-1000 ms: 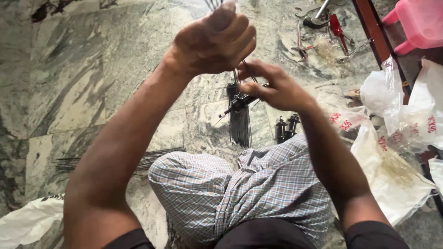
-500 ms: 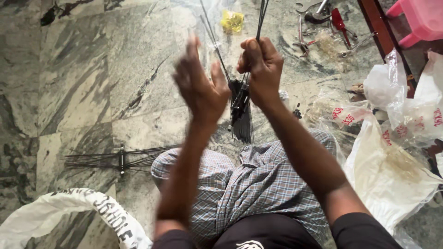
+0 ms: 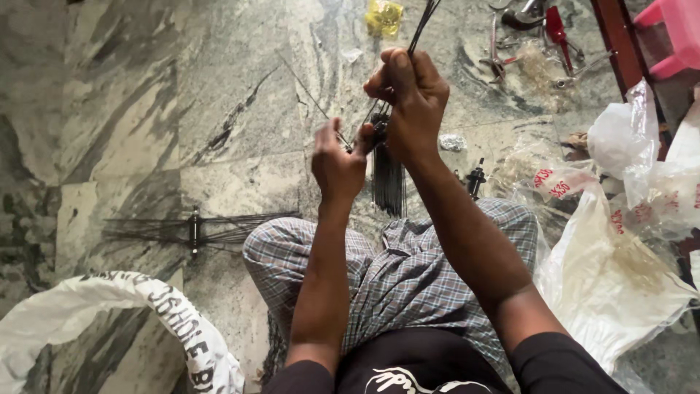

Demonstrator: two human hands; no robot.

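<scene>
From the head camera, the right hand point(image 3: 410, 95) was raised above the lap with its fingers point(image 3: 399, 71) curled into a tight fist around a bundle of thin dark spokes point(image 3: 421, 20), whose free ends ran up and out past the top edge of the picture. Below that fist the spokes met a small dark hub point(image 3: 378, 125), and a second fan of spokes point(image 3: 387, 181) hung from it toward the checked cloth point(image 3: 408, 270) over the person's knees. The left hand point(image 3: 338, 162) sat just beside and lower, its back to the camera, with its fingers point(image 3: 328, 135) bent inward and pinched on a single thin spoke point(image 3: 310, 93) that slanted up and to the left across the marbled stone floor point(image 3: 131, 109); its fingertips touched the hub area, though exactly how they gripped was hidden by the hand itself. On the floor to the left lay another hub with spokes spread flat point(image 3: 195, 228), well apart from both hands. A white tyre with dark lettering point(image 3: 157, 306) curved through the lower left corner. To the right lay crumpled clear and white plastic bags point(image 3: 620, 255), a small dark part point(image 3: 476, 177) near the knee, a scrap of foil point(image 3: 453, 141), a yellow wrapper point(image 3: 383, 16) and some metal tools with a red-handled one point(image 3: 555, 25) near the top edge.
</scene>
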